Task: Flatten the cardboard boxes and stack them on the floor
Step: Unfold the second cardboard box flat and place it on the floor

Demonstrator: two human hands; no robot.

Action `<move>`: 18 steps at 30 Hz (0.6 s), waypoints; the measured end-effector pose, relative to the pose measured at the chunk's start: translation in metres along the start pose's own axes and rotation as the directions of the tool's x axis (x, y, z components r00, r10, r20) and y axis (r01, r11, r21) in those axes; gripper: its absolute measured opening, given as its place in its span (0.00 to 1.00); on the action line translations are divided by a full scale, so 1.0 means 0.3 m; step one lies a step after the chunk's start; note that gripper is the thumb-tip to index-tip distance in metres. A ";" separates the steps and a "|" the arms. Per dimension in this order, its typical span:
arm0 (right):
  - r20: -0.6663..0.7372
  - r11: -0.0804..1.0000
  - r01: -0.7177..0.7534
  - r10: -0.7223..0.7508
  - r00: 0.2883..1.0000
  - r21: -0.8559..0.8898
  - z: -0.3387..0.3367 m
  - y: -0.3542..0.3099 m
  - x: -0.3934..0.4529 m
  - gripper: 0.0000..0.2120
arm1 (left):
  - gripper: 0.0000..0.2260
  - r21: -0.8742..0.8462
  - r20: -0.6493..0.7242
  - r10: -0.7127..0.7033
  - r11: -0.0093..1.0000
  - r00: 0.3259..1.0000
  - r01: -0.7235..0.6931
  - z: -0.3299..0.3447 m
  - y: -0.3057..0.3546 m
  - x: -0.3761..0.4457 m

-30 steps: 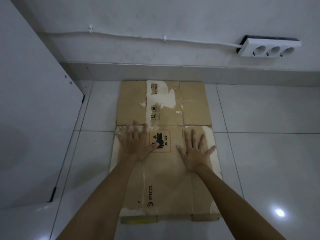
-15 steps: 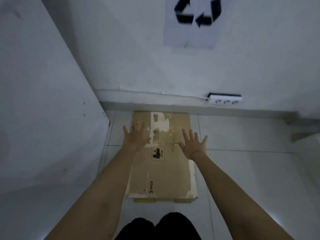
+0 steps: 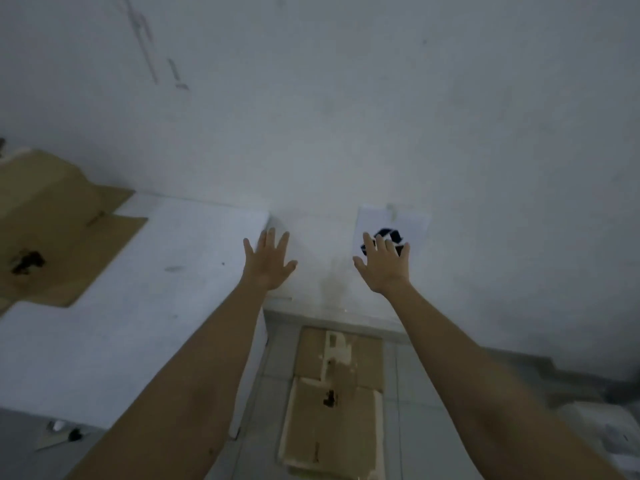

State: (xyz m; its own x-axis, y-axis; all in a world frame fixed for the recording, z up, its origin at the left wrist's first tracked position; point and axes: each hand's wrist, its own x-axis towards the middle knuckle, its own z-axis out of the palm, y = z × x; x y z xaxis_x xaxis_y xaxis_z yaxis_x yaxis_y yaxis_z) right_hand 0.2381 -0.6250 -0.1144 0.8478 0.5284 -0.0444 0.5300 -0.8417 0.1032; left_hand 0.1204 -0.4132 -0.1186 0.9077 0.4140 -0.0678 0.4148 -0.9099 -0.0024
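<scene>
Both hands have come up off the flat cardboard on the floor. The left hand (image 3: 268, 263) and the right hand (image 3: 384, 265) are spread wide in the air, holding nothing. So that box looks done. The flat cardboard (image 3: 334, 420) lies far below the hands, at 6 o'clock. Another cardboard box (image 3: 59, 233) waits on the white table (image 3: 166, 292) at 9 o'clock.

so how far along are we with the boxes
Done: one flattened box lies flat on the floor by the wall. In hand: nothing; the left hand and right hand are raised, open and empty. Left: more cardboard sits on the white table to the left, partly out of view, so it looks not yet stacked.
</scene>
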 end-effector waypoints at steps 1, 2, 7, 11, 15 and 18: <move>-0.024 1.000 0.012 -0.012 1.000 0.003 -0.059 -0.028 0.012 0.30 | 0.31 0.004 -0.012 -0.016 1.000 1.000 0.016 -0.049 -0.034 -0.011; -0.046 1.000 0.022 -0.021 0.999 0.007 -0.106 -0.060 0.021 0.30 | 0.31 0.010 -0.025 -0.030 0.999 0.999 0.031 -0.089 -0.072 -0.020; -0.123 0.998 0.065 -0.065 0.990 -0.006 -0.275 -0.255 0.040 0.30 | 0.31 0.026 -0.108 -0.072 0.997 0.991 0.075 -0.223 -0.283 -0.060; -0.149 0.996 0.090 -0.091 0.985 -0.013 -0.350 -0.455 0.044 0.30 | 0.31 0.001 -0.149 -0.101 0.995 0.984 0.103 -0.276 -0.495 -0.085; -0.176 0.995 0.095 -0.093 0.980 0.001 -0.390 -0.689 0.041 0.30 | 0.33 0.011 -0.153 -0.099 0.995 0.983 0.102 -0.297 -0.732 -0.120; -0.198 0.997 0.079 -0.072 0.978 0.026 -0.409 -0.896 0.034 0.29 | 0.31 -0.044 -0.123 -0.081 0.996 0.989 0.076 -0.304 -0.946 -0.131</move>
State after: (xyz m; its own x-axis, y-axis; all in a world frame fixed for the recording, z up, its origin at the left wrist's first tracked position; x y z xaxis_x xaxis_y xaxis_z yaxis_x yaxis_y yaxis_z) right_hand 0.1021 -0.3796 -0.0207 0.7873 0.5992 0.1458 0.5954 -0.8001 0.0732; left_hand -0.0271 -0.1689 -0.0242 0.8718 0.4867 0.0557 0.4854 -0.8735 0.0363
